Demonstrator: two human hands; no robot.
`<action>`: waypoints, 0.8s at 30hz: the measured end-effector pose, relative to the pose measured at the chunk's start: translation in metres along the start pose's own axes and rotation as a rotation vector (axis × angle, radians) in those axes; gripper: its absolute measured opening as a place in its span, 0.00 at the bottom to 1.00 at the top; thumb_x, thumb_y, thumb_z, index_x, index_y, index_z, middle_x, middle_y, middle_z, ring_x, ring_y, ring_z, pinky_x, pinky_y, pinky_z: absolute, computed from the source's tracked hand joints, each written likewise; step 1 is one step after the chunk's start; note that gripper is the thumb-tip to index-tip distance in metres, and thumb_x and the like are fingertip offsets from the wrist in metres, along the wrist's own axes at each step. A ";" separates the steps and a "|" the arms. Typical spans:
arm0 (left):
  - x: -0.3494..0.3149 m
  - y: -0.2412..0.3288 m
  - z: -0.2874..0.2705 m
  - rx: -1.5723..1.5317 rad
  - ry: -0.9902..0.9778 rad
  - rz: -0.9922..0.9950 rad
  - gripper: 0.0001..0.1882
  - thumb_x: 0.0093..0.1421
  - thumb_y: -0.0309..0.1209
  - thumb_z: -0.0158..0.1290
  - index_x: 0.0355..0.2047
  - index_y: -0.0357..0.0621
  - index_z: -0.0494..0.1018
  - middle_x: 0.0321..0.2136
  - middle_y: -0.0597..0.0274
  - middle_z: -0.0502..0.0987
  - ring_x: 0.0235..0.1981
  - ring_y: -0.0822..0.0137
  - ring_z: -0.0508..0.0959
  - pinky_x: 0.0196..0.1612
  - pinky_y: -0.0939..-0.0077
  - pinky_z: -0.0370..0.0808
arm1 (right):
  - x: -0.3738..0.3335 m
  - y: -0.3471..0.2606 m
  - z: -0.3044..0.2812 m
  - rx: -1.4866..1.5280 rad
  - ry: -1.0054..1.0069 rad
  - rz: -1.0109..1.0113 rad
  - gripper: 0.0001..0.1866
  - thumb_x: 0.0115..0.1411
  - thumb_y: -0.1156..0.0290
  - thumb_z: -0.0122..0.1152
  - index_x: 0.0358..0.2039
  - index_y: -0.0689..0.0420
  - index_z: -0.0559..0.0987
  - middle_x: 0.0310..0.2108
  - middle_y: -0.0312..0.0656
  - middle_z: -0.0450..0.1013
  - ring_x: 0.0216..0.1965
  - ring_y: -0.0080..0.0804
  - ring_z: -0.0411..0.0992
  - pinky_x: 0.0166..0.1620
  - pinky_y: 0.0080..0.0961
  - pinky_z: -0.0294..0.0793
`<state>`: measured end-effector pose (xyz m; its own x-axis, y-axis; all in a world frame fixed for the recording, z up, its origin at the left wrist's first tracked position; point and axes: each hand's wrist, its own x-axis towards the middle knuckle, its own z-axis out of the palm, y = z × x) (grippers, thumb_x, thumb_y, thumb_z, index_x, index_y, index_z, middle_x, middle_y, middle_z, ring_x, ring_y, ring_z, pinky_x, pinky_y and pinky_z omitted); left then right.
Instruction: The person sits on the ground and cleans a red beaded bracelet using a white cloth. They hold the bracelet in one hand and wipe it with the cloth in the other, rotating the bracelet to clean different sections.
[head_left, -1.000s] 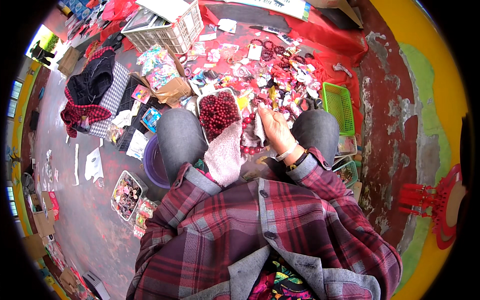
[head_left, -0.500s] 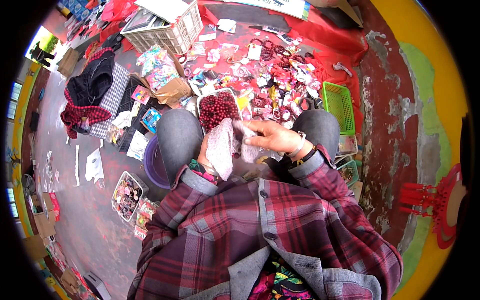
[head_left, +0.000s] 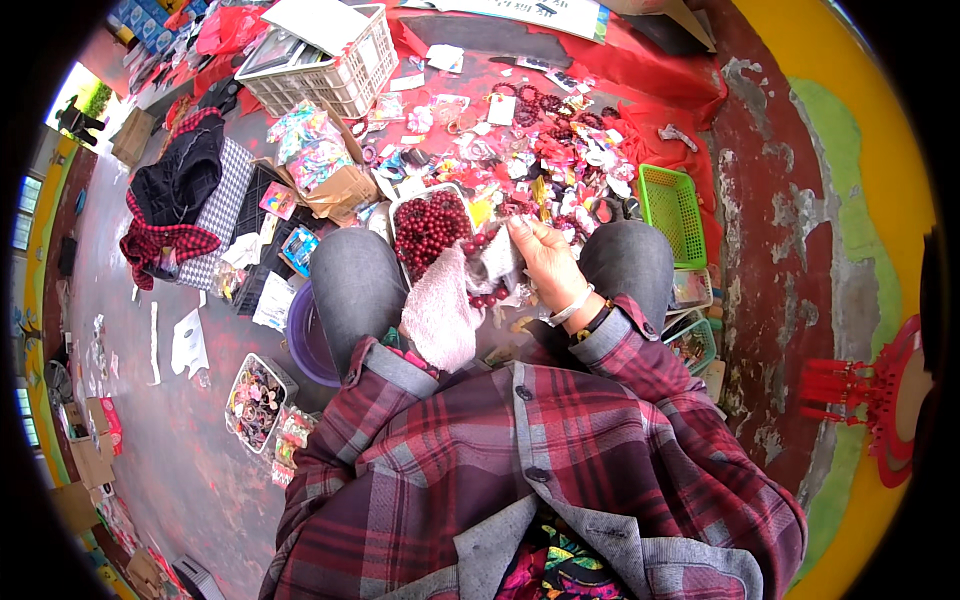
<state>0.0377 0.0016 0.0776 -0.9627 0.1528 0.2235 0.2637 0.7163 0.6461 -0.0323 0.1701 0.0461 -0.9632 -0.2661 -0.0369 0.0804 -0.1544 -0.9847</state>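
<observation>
Pinched between the right hand [head_left: 548, 262] fingertips is a short run of dark red beads [head_left: 478, 243], the grip closed on them just above the person's lap; a few more red beads [head_left: 487, 297] hang below the hand. Whether the left hand [head_left: 450, 300] is clasped or loose cannot be told, since a pale pink towel [head_left: 440, 315] drapes over it and hides the fingers. Directly beyond the towel, between the two grey knees, sits a clear tub of red beads [head_left: 430, 225], full nearly to the rim. Past the tub a red cloth [head_left: 640, 70] on the floor carries a scatter of hair ornaments and trinkets; a green basket [head_left: 672, 210] stands to the tub's right, a white crate [head_left: 330, 70] far beyond and to its left, and a purple basin [head_left: 305, 345] by the left knee.

Judging from this, beads are being gathered or strung over the towel. A next move would call for a steady pinch and the towel kept beneath, lest loose beads roll off the lap
</observation>
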 end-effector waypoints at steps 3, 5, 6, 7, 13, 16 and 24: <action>0.008 -0.001 0.004 -0.071 0.032 0.078 0.26 0.50 0.29 0.56 0.49 0.36 0.64 0.39 0.48 0.74 0.42 0.53 0.75 0.44 0.65 0.72 | -0.006 -0.025 0.002 0.070 -0.117 0.088 0.14 0.65 0.63 0.48 0.40 0.60 0.76 0.32 0.29 0.73 0.33 0.15 0.68 0.38 0.16 0.68; 0.004 -0.031 0.021 -0.141 -0.023 0.131 0.25 0.51 0.28 0.55 0.49 0.35 0.63 0.40 0.49 0.73 0.42 0.54 0.75 0.44 0.65 0.72 | -0.008 -0.027 0.010 0.160 -0.199 0.094 0.16 0.65 0.61 0.47 0.43 0.58 0.76 0.32 0.28 0.72 0.34 0.15 0.66 0.38 0.16 0.67; 0.006 -0.033 0.020 -0.241 -0.055 0.143 0.25 0.51 0.28 0.54 0.50 0.35 0.63 0.40 0.49 0.73 0.43 0.55 0.75 0.44 0.65 0.72 | -0.006 -0.024 0.004 0.043 -0.279 0.049 0.15 0.63 0.64 0.52 0.46 0.58 0.75 0.36 0.31 0.73 0.38 0.17 0.68 0.43 0.17 0.68; 0.007 -0.035 0.019 -0.337 -0.085 0.149 0.24 0.52 0.27 0.53 0.50 0.35 0.63 0.40 0.50 0.73 0.43 0.55 0.75 0.44 0.65 0.72 | -0.005 -0.023 0.001 -0.011 -0.317 0.045 0.14 0.62 0.66 0.53 0.46 0.59 0.75 0.37 0.31 0.73 0.38 0.17 0.68 0.43 0.17 0.68; -0.009 -0.043 0.037 -1.160 -0.086 -0.310 0.18 0.54 0.24 0.47 0.46 0.34 0.65 0.38 0.49 0.74 0.42 0.53 0.75 0.46 0.67 0.71 | -0.002 -0.027 -0.005 -0.176 -0.477 0.166 0.12 0.58 0.67 0.60 0.41 0.59 0.77 0.31 0.31 0.74 0.34 0.17 0.68 0.39 0.17 0.69; 0.006 -0.004 -0.004 -0.614 -0.140 -0.162 0.20 0.52 0.27 0.52 0.45 0.36 0.64 0.37 0.50 0.74 0.42 0.53 0.75 0.44 0.66 0.72 | -0.005 -0.024 -0.005 -0.144 -0.372 0.193 0.13 0.59 0.65 0.59 0.40 0.60 0.77 0.29 0.32 0.74 0.31 0.16 0.68 0.36 0.17 0.70; 0.009 -0.015 0.010 -0.341 0.092 -0.096 0.22 0.52 0.29 0.54 0.47 0.40 0.63 0.38 0.49 0.74 0.42 0.53 0.76 0.43 0.66 0.73 | -0.003 -0.019 0.004 0.433 -0.054 0.218 0.16 0.63 0.57 0.51 0.40 0.58 0.75 0.34 0.36 0.75 0.33 0.22 0.73 0.36 0.22 0.72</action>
<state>0.0247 -0.0008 0.0626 -0.9786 0.0226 0.2046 0.1924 0.4535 0.8702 -0.0303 0.1702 0.0653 -0.8981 -0.3840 -0.2143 0.3895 -0.4684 -0.7930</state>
